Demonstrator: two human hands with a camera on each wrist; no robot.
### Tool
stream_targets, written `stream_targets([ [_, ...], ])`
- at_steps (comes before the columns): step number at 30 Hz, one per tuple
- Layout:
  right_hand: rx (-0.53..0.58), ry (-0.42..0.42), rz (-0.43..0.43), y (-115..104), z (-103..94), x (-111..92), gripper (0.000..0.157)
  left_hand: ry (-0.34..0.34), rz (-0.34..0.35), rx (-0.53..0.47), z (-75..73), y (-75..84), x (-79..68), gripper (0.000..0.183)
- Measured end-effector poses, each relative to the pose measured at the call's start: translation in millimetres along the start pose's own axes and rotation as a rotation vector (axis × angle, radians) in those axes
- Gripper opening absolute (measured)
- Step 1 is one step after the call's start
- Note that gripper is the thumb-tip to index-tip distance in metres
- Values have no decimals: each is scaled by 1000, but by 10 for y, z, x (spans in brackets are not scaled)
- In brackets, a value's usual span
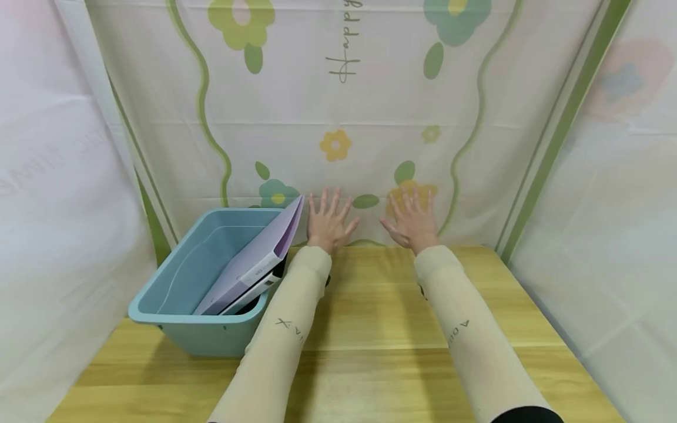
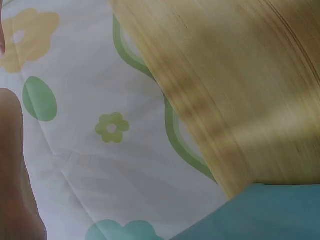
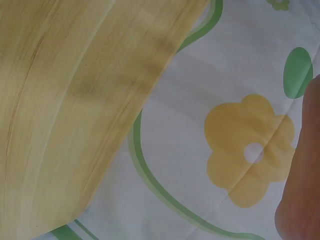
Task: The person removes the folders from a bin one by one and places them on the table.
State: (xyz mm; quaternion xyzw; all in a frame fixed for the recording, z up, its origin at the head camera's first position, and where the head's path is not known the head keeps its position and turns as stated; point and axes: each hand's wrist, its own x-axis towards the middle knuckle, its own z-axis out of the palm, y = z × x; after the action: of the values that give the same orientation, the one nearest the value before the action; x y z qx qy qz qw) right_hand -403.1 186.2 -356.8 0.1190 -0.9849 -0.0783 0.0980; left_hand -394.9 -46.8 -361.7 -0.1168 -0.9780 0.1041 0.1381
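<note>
Left hand (image 1: 329, 226) and right hand (image 1: 414, 222) are held fingers spread, nothing gripped, at curtain (image 1: 386, 123) by table (image 1: 370, 376)'s far edge, contact unclear; bin (image 1: 198, 338) is set left of left sleeve (image 1: 280, 341), folder (image 1: 248, 264) tilted above its rim, tabletop seen between sleeves and to right edge.

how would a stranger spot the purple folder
On the wooden table stands a blue bin. The purple folder leans inside it, one end above the rim; its pale purple cover distinguishes it from the black-and-white item beneath.
</note>
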Motion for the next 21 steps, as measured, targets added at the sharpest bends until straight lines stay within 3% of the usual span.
stream_targets([
  [13,57,52,-18,86,148,28,80,-29,49,14,98,133,72,72],
  [21,95,18,-4,148,185,-25,79,-43,81,-20,64,223,-11,73],
])
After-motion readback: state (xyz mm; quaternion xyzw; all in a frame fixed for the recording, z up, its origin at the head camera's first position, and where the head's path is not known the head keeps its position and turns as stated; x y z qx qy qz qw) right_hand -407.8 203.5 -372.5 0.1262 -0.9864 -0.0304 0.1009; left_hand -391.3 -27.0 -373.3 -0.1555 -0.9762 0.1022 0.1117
